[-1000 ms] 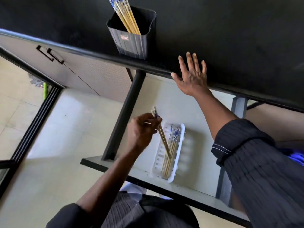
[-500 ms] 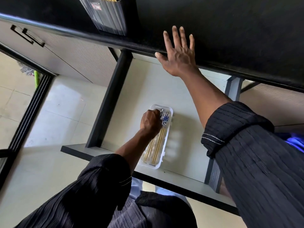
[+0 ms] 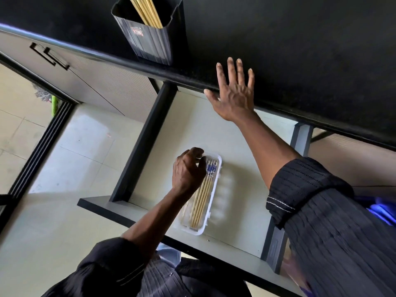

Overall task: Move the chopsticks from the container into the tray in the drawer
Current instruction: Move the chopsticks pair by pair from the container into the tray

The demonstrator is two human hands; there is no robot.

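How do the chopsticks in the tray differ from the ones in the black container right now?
The chopsticks in the tray lie flat, side by side in the white tray; the chopsticks in the container stand tilted in the black container. The tray set shows blue-patterned ends; the container set's ends run out of view. Both have pale yellow shafts.

A home kitchen: dark surface (image 3: 300,50) over an open drawer (image 3: 235,221), cabinet doors (image 3: 102,82), tiled floor (image 3: 64,168).
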